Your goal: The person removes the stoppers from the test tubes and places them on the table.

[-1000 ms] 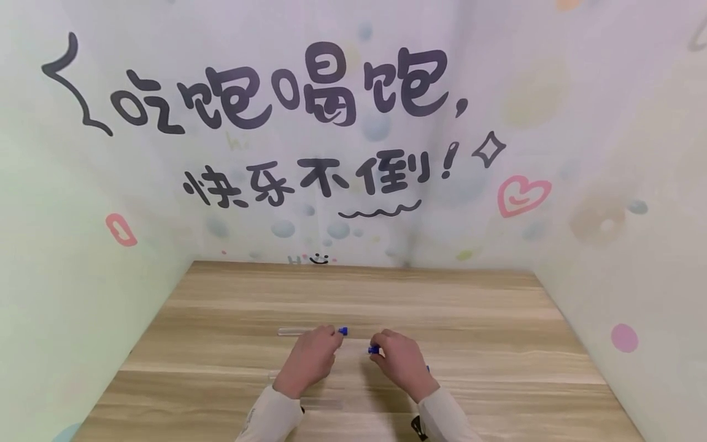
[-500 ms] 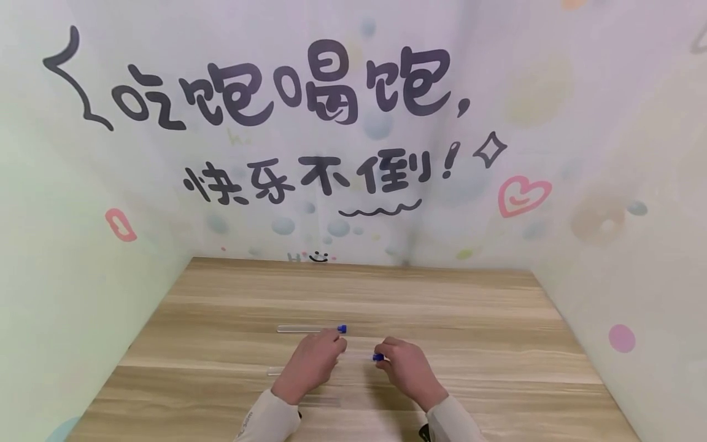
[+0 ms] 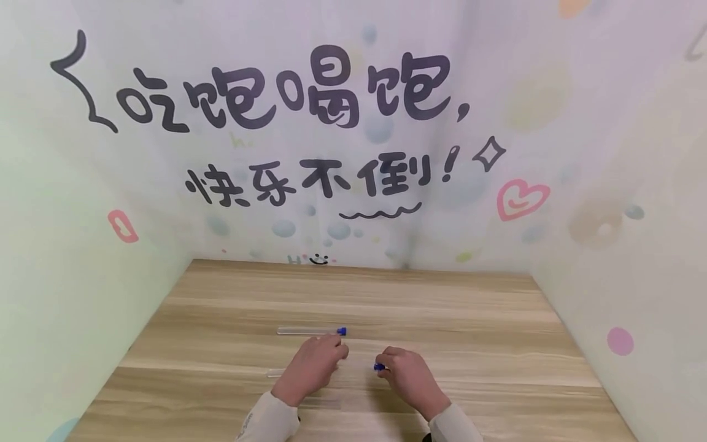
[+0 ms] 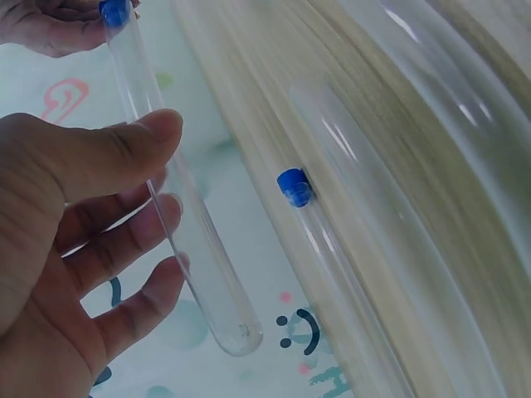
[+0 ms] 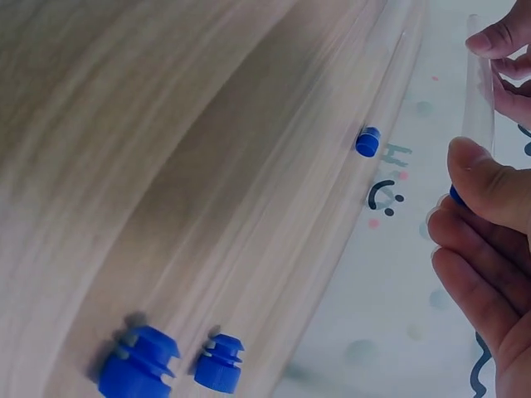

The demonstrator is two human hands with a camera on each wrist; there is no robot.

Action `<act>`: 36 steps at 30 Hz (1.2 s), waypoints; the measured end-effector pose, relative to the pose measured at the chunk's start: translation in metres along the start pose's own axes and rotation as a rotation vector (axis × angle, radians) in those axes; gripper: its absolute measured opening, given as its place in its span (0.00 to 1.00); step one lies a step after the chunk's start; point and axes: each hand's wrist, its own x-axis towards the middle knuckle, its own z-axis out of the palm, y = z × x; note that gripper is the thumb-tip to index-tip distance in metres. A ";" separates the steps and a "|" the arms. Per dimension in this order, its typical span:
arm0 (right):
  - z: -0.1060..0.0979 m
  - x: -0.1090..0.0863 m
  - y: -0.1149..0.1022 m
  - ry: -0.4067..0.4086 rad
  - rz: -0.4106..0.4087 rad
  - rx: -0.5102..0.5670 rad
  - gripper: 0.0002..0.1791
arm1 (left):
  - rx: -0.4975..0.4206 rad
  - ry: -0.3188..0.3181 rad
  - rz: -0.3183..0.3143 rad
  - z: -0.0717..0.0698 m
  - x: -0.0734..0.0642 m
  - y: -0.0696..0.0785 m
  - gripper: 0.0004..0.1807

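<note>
My left hand (image 3: 312, 369) pinches a clear test tube (image 4: 209, 249) between thumb and fingers, above the table. At the tube's mouth sits a blue cap (image 4: 114, 13), which my right hand (image 3: 413, 377) pinches with thumb and fingertips; how deep the cap is seated is hard to tell. Beyond my left hand lies another test tube (image 3: 306, 331), its blue stopper (image 3: 342, 331) fitted in the end. In the right wrist view, two loose blue caps (image 5: 139, 365) rest on the wood.
Further clear tubes (image 4: 357, 166) lie on the wooden table (image 3: 469, 319), one partly behind my left hand in the head view. Printed walls (image 3: 353, 239) border the table at the back and both sides.
My right hand has moved nearer to me and slightly right, still pinching the blue cap. My left hand has drawn slightly nearer too, uncovering more of the capped tube behind it.
</note>
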 end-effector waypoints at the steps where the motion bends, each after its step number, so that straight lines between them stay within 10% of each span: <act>1: 0.001 -0.001 0.000 -0.002 0.003 0.009 0.10 | -0.010 -0.006 -0.001 0.001 0.000 0.000 0.11; 36: 0.012 0.000 0.006 0.092 0.211 0.110 0.09 | -0.117 0.091 -0.026 0.009 0.000 0.002 0.10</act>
